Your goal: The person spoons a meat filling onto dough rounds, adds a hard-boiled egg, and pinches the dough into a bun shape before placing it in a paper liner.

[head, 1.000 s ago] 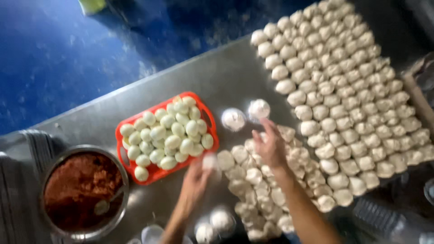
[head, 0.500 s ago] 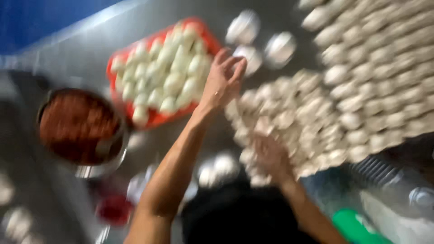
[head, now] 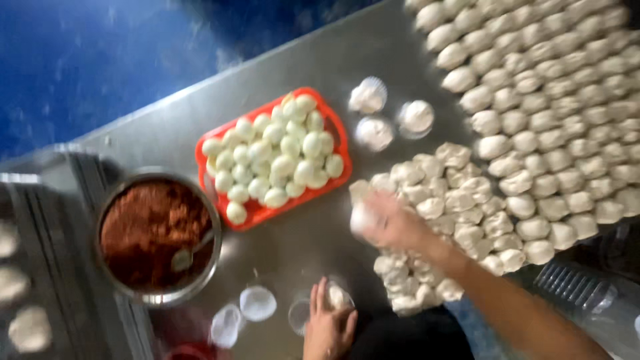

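My right hand [head: 390,223] closes around a pale dough piece at the left edge of a heap of rough dough pieces [head: 460,200] on the steel table. My left hand [head: 327,327] rests low at the table's near edge, fingers on a small dough disc [head: 337,297]. A red tray [head: 337,130] full of peeled white eggs lies beyond the hands. A steel bowl [head: 157,297] of reddish-brown filling with a spoon in it stands to the left.
Rows of round dough balls [head: 553,100] cover the right and far side. Three filled paper cups [head: 373,132] sit beside the tray. Flattened discs [head: 257,303] lie near the bowl. A blue floor shows beyond the table's far edge.
My left hand has pulled back from the red tray to the near table edge. My right hand has moved to the left side of the dough heap. The view has shifted.
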